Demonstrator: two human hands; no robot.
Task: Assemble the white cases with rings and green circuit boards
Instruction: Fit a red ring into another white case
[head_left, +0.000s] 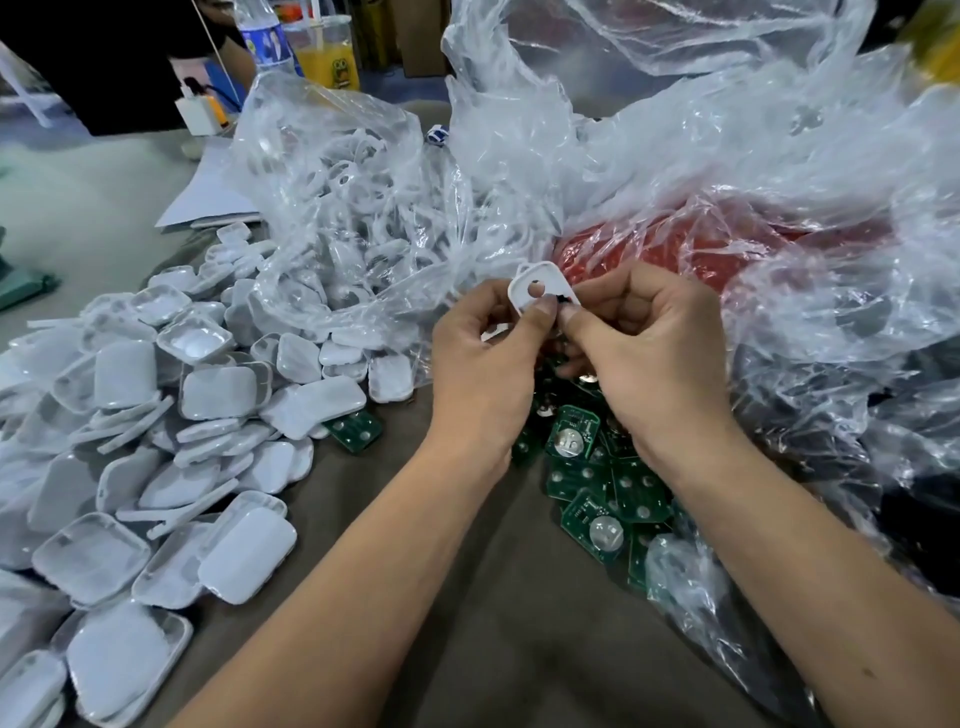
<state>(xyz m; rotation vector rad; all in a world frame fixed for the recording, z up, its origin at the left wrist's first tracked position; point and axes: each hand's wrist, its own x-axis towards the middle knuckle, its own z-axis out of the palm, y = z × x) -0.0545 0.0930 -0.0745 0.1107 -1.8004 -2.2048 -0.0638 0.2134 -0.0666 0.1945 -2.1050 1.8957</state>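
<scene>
White case (540, 291) at frame centre: pinched by left hand (480, 358) and right hand (649, 353) above bare tabletop (493, 597). Case pile (156, 441) lower left; circuit boards (597, 483) beneath right hand; plastic bags (675, 156) behind.

No words, brand names or numbers can be read anywhere; the blue and white label on the plastic bottle (263, 41) and the cartoon face printed on the cup of orange drink (326, 52) are too blurred
</scene>
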